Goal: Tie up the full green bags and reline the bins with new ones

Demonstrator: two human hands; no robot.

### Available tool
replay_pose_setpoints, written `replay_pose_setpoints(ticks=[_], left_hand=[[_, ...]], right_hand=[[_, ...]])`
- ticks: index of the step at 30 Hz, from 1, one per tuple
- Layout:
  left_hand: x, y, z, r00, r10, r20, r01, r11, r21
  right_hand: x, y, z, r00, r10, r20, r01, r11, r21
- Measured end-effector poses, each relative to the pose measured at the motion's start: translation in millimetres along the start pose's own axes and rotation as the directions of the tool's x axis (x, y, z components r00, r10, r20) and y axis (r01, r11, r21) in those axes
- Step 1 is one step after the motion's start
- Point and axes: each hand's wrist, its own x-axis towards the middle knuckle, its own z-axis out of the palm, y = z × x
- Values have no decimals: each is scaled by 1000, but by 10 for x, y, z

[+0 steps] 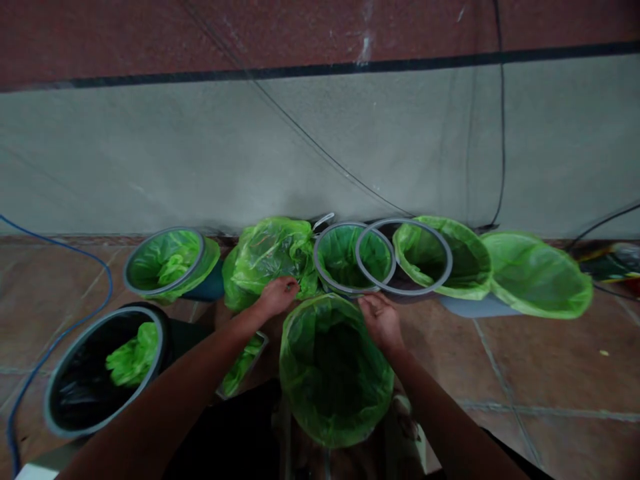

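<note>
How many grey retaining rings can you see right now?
4: one on the far-left bin, one on the near-left black bin, one on the middle bin, one loose ring overlapping it. Others may be hidden.

Brown tiled floor (525, 360) at the foot of a grey wall, where my bins stand in a cluster: a green-lined bin (333, 370) right before me, a dark bin (103, 370) at left holding a crumpled green bag, more lined bins (167, 263) along the wall, and a blue cable (60, 333) curling past.
</note>
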Motion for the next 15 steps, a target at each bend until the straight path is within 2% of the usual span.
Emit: replay_pose_setpoints(ticks=[4, 7, 11, 15], left_hand=[[151, 245, 234, 996, 5, 90, 3, 996, -90], [169, 373, 436, 987, 20, 158, 0, 992, -126], [112, 379, 578, 991, 15, 133, 5, 989, -151], [42, 365, 585, 989, 77, 124, -61, 990, -130]], right_hand=[[142, -56, 49, 983, 177, 47, -175, 984, -42], [132, -15, 77, 972, 225, 70, -223, 974, -46], [87, 52, 84, 949, 296, 105, -305, 949, 81], [74, 101, 74, 909, 321, 265, -378, 903, 203]])
